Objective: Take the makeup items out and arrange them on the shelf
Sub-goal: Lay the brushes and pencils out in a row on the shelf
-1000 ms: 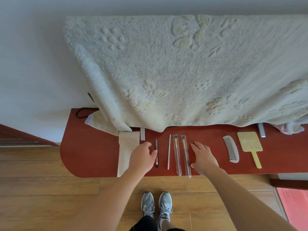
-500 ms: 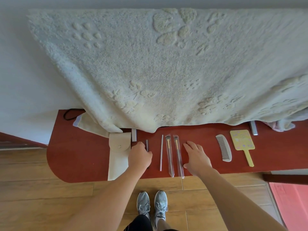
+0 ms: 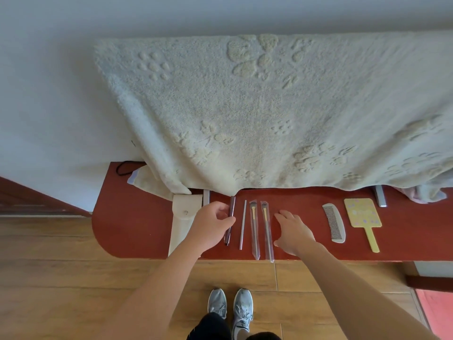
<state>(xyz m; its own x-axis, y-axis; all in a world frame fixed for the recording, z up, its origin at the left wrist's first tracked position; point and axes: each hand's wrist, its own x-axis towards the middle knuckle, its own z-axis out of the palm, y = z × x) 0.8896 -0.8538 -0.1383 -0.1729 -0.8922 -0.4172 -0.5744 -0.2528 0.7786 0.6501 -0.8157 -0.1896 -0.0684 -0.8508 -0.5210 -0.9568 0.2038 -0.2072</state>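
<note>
Your left hand [image 3: 212, 227] has closed on the dark pencil [image 3: 232, 204] — it points straight away from you; right hand [image 3: 294, 233] lies open.

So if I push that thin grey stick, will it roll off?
It might roll a little: the stick looks slim, maybe round, and lies flat on the smooth shelf. Pushed sideways, it would likely bump the pencil or a sleeved brush beside it first. It looks straight, so it is probably stiff and light.
</note>
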